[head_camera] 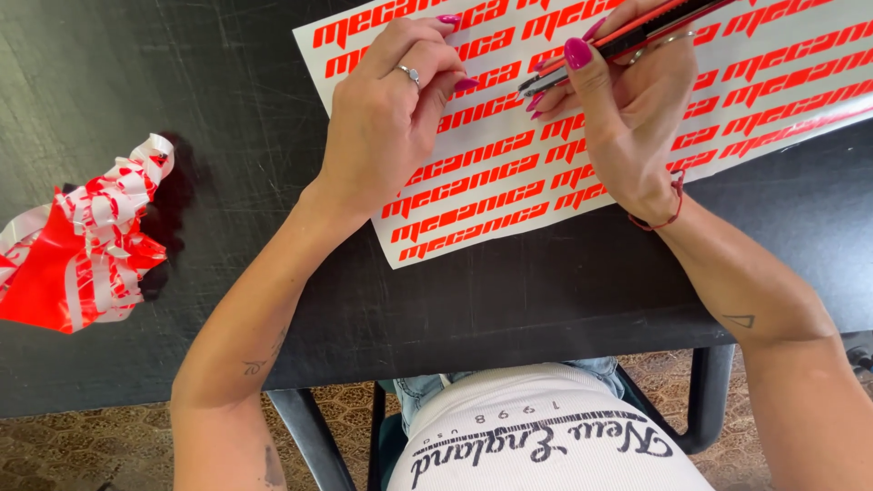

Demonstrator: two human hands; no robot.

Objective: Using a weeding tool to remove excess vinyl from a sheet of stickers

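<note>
Now | two hands: right hand (pixel 627 109) grips one knife (pixel 627 36) | left hand (pixel 391 100) presses one sheet (pixel 582 173)

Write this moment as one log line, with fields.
left hand: pressing sticker sheet | right hand: holding utility knife, blade at sheet | crumpled scrap: left on black table

Magenta nails, silver ring (pixel 409 75), red cord bracelet (pixel 668 214), white top (pixel 546 436)
</note>
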